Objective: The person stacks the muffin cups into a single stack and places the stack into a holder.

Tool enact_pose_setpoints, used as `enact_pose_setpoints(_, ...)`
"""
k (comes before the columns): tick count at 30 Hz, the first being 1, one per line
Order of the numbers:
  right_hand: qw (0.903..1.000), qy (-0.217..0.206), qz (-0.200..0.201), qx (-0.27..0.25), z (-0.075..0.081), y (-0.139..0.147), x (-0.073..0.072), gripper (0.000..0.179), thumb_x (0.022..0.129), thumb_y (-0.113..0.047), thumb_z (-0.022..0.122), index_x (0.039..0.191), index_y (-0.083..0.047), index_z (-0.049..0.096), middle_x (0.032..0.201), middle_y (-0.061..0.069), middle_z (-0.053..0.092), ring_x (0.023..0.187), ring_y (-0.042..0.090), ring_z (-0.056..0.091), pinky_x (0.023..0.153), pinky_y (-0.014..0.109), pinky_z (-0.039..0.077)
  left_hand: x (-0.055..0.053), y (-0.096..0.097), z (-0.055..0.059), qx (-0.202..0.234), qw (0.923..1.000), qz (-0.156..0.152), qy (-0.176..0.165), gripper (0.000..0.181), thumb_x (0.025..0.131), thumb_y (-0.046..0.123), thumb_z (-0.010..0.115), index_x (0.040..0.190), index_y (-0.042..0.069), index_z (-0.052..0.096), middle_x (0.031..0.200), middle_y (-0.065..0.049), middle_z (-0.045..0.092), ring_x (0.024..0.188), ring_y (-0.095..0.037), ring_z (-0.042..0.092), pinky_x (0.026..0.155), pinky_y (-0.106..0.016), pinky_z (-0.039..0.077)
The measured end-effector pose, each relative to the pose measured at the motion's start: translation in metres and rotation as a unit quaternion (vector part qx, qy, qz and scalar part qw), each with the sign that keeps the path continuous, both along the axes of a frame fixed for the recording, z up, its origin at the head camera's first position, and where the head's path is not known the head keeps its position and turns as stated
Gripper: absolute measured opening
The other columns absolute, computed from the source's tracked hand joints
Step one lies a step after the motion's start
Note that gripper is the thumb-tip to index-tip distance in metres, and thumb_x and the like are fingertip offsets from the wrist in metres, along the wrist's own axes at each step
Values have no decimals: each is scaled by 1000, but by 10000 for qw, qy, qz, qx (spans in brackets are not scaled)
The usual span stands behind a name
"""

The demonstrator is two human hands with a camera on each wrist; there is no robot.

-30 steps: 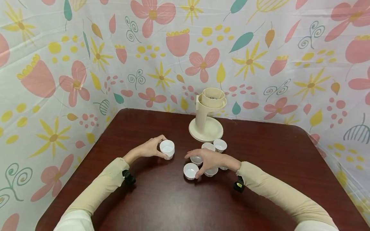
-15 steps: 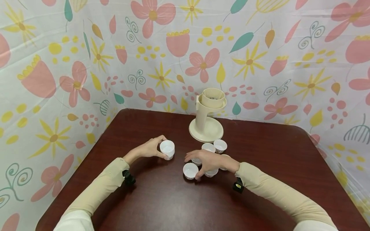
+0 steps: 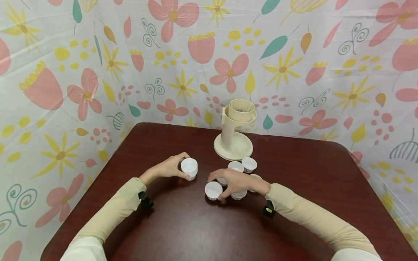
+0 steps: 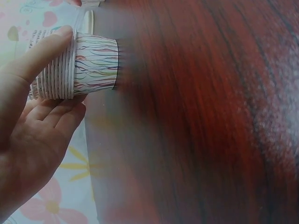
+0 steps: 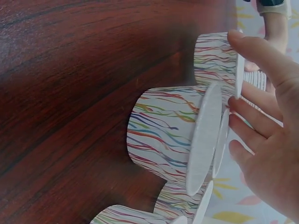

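Observation:
My left hand (image 3: 169,167) holds a nested stack of white paper baking cups (image 3: 189,167), thumb in front and fingers behind. In the left wrist view, the lowest cup (image 4: 96,63) shows coloured wavy lines, with many ridged rims stacked beside it. My right hand (image 3: 236,180) reaches over a group of single cups. Its thumb and fingers span the leftmost paper baking cup (image 3: 213,190), the thumb tip at its rim in the right wrist view. A larger-looking striped cup (image 5: 163,133) stands just beside that hand, and others are partly hidden under it.
Behind the cups stands a cream stand (image 3: 226,139) on a round base, carrying a tapered container (image 3: 241,114) with something small inside. Two single cups, one nearer (image 3: 236,166) and one farther right (image 3: 249,165), sit by its base. A flowered cloth (image 3: 147,72) encloses the dark wooden table (image 3: 196,232).
The leftmost cup has shifted slightly left and away from me, with my right thumb moving along. The left hand and its stack stay in place.

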State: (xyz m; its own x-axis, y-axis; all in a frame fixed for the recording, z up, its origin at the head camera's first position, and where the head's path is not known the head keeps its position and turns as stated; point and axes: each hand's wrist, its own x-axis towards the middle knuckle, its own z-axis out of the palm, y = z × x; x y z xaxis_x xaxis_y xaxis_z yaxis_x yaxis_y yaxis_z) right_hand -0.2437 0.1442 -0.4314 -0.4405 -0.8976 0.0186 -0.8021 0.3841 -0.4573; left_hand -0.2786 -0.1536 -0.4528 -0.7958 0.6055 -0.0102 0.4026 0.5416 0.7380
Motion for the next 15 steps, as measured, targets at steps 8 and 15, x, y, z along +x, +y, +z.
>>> enact_pose_setpoints(8, 9992, -91, -327, -213, 2, -2, 0, 57, 77, -30, 82, 126, -12, 61, 124, -2, 65, 115, 12, 60, 97, 33, 47, 1, 0, 1, -56, 10000, 13, 46, 63, 73, 23, 86, 124, 13, 49, 115, -6, 67, 105, -18, 61, 92, -38, 46)
enact_pose_setpoints(15, 9970, -405, -433, -501, 2, -1, -4, 53, 78, -28, 81, 126, -16, 61, 123, -6, 65, 113, 9, 59, 96, 32, 47, 1, 0, 0, -71, 9999, -15, 117, 66, 72, 24, 86, 126, 17, 48, 118, -3, 64, 105, -17, 60, 91, -38, 46)
